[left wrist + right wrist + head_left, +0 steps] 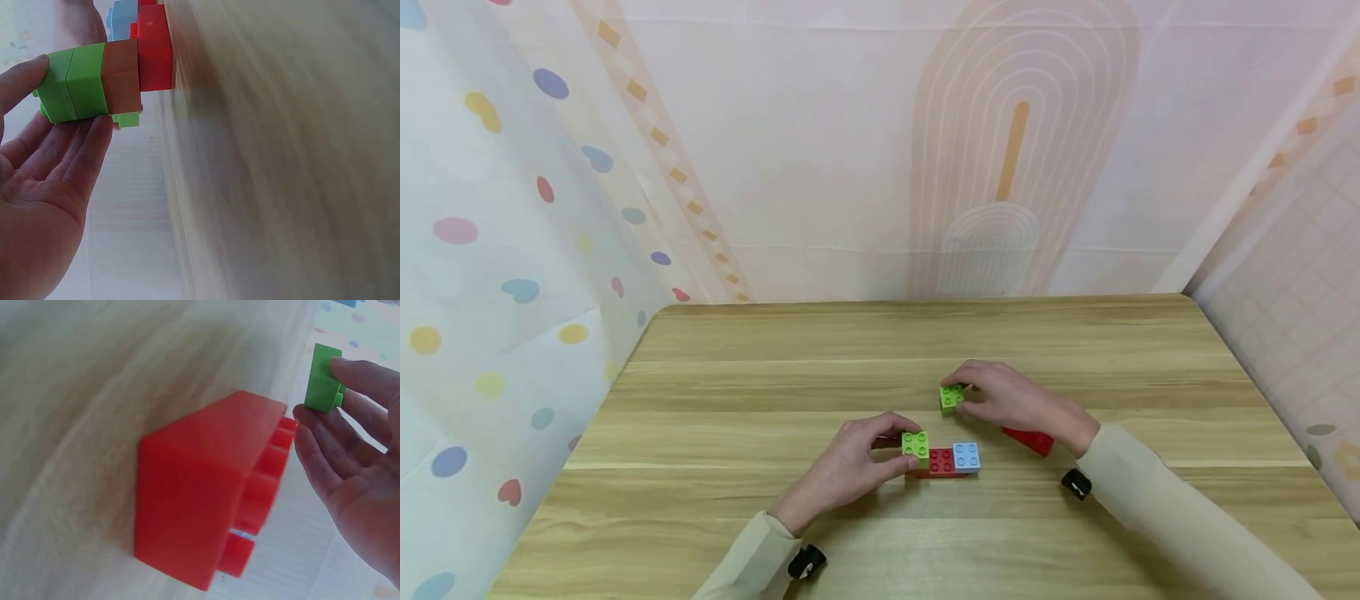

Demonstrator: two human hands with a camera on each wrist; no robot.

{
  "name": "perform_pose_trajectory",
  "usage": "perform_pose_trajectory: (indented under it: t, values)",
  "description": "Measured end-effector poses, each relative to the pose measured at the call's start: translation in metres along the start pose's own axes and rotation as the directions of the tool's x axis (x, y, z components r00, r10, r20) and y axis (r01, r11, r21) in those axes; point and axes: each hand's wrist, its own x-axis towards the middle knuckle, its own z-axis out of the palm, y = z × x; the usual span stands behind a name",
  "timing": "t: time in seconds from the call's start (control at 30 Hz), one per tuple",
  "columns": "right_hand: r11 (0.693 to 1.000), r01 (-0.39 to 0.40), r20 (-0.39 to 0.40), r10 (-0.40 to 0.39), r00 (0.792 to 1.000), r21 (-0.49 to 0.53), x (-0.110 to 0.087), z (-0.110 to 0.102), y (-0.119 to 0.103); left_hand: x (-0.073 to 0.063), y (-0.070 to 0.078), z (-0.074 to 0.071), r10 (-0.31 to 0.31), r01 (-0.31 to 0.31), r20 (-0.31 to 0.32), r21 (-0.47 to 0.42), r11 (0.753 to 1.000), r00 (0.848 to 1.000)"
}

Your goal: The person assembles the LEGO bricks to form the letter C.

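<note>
In the head view I have the left hand (853, 467) at the left end of a small build on the counter (722, 400), thumb and fingers closed about the green stack (915, 447) there. The stack sits on a red base (941, 462), and a light blue brick (967, 457) stands at the base's right end. Farther back and to the right, my right hand (1009, 398) pinches a single green brick (951, 399), apart from the build. A loose red brick (1032, 440) lies partly hidden under that wrist.

Through the left wrist view I see the thumb on the studded top and the fingers along the side; the stack shows two green layers above a brown brick (121, 76) (a piece I can't make out from overhead), which rests on the red base.

On the right wrist view the loose red brick looms close, studs showing. Beyond it, the thumb and fingertips are narrowed onto the single green brick; I can't tell whether it touches the counter.
</note>
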Motion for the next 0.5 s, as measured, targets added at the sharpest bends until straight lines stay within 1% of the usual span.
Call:
perform_pose_trajectory:
  t: [0.13, 0.23, 0.4, 0.5]
  values:
    - [0.999, -0.022, -0.008, 0.022, 1.0, 0.032, -0.004, -0.003, -0.004, 0.0, 0.0, 0.0, -0.004, 0.004, 0.005, -0.001, 1.0, 1.0]
    - [0.999, -0.019, -0.026, 0.02, 0.999, 0.048, -0.006, -0.004, -0.007, 0.0, -0.001, -0.001, -0.009, 0.009, 0.008, -0.004, 1.0, 1.0]
    - [0.998, 0.003, -0.072, 0.002, 0.997, 0.064, -0.008, -0.005, -0.01, 0.0, -0.001, -0.001, -0.008, 0.008, 0.008, 0.001, 1.0, 1.0]
    - [0.997, 0.028, -0.095, -0.022, 0.995, 0.072, -0.01, -0.005, -0.011, 0.0, -0.002, -0.001, 0.0, -0.001, 0.006, 0.004, 1.0, 1.0]
